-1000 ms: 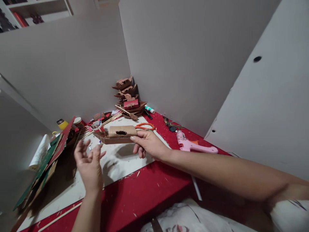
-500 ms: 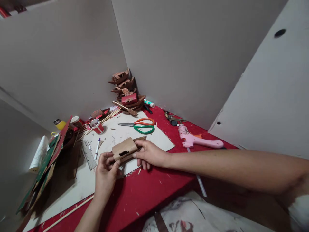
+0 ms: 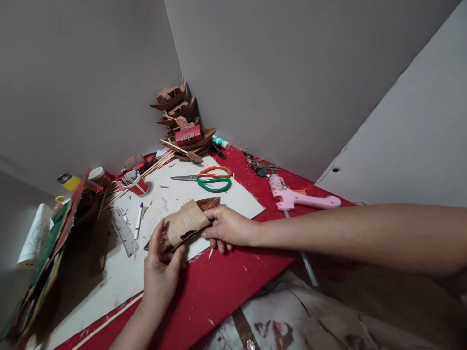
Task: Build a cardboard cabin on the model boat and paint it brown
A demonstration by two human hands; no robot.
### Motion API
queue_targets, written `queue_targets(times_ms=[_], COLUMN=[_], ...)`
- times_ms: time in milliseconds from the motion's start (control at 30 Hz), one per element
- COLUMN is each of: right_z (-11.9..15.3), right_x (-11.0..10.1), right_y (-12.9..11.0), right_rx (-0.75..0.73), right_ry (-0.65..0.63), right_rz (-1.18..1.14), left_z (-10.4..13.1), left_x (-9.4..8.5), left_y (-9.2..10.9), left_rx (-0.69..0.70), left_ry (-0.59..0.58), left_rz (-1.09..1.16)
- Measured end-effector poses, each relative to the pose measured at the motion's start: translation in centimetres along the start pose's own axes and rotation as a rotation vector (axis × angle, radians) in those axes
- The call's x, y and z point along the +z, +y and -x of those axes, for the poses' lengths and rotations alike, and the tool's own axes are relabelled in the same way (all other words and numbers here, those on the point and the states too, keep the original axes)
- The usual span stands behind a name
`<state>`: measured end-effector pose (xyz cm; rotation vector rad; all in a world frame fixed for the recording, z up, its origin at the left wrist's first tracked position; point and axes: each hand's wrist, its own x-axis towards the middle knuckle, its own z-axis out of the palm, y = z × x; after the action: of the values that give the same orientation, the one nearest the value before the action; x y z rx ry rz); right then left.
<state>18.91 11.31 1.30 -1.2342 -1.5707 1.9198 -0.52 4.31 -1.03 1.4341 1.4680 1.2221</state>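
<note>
A small brown model boat lies between my two hands, over the near edge of the white board. Curved across its middle is a piece of brown cardboard with a dark torn opening in its near side. My left hand grips the boat's left end, thumb in front and fingers behind. At the other end, my right hand pinches the cardboard's right edge and the hull side. The right fingertips are partly hidden behind the boat. Beyond it, scissors with orange and green handles lie on the board.
Finished model boats are stacked in the far corner. A pink glue gun lies on the red cloth at right. Left are a paper cup, a marker, a ruler and leaning cardboard sheets. A long stick lies along the front.
The view has shifted a little. My left hand has loosened and slid toward the boat's left tip, and the boat is tilted so more of its hull shows. My right hand keeps its hold.
</note>
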Motion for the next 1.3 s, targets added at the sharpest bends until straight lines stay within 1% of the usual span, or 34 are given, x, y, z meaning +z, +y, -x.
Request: queue_targets(times_ms=[167,300,433,500,633,733,800,867,933,1000,1033,1200,1300], right_z=[-0.3,-0.4,-0.4,-0.3,-0.1,0.1,0.1,0.0,-0.2,-0.5,-0.6,-0.7,-0.8], right_x=[-0.1,-0.4,-0.5,-0.4,0.3,0.8,1.1,1.5,1.8,2.1,2.2,2.5,2.5], right_y=[-0.1,-0.2,-0.1,0.0,-0.3,-0.9,-1.3,-1.4,-1.2,-0.9,-0.7,-0.2,-0.5], right_rx=[0.013,0.014,-0.004,-0.009,-0.042,-0.085,-0.115,-0.127,-0.118,-0.095,-0.083,-0.062,-0.090], right_ry=[0.032,0.019,-0.002,0.008,0.054,0.050,0.039,0.029,0.027,0.039,0.048,0.065,0.074], right_rz=[0.006,0.034,0.043,0.043,0.003,-0.048,-0.081,-0.124,-0.165,-0.182,-0.181,-0.172,-0.185], left_z=[-0.6,-1.3,-1.4,-1.2,-0.9,-1.1,-1.2,-1.2,-1.1,-0.9,-0.8,-0.8,-0.7], left_x=[0.0,-0.1,-0.1,-0.1,-0.3,-0.6,-0.8,-0.8,-0.6,-0.3,-0.1,0.4,0.4], left_y=[-0.5,0.2,0.7,0.5,0.3,1.1,2.0,2.7,2.9,2.7,2.5,1.0,1.2], left_rx=[0.082,0.078,0.094,0.095,0.134,0.115,0.095,0.058,-0.003,-0.049,-0.047,0.066,0.078], left_ry=[-0.010,-0.069,-0.083,-0.068,0.019,0.073,0.089,0.081,0.065,0.062,0.065,0.089,0.096], left_rz=[-0.079,-0.053,-0.041,-0.059,-0.118,-0.100,-0.058,-0.020,0.012,0.038,0.050,-0.011,-0.028])
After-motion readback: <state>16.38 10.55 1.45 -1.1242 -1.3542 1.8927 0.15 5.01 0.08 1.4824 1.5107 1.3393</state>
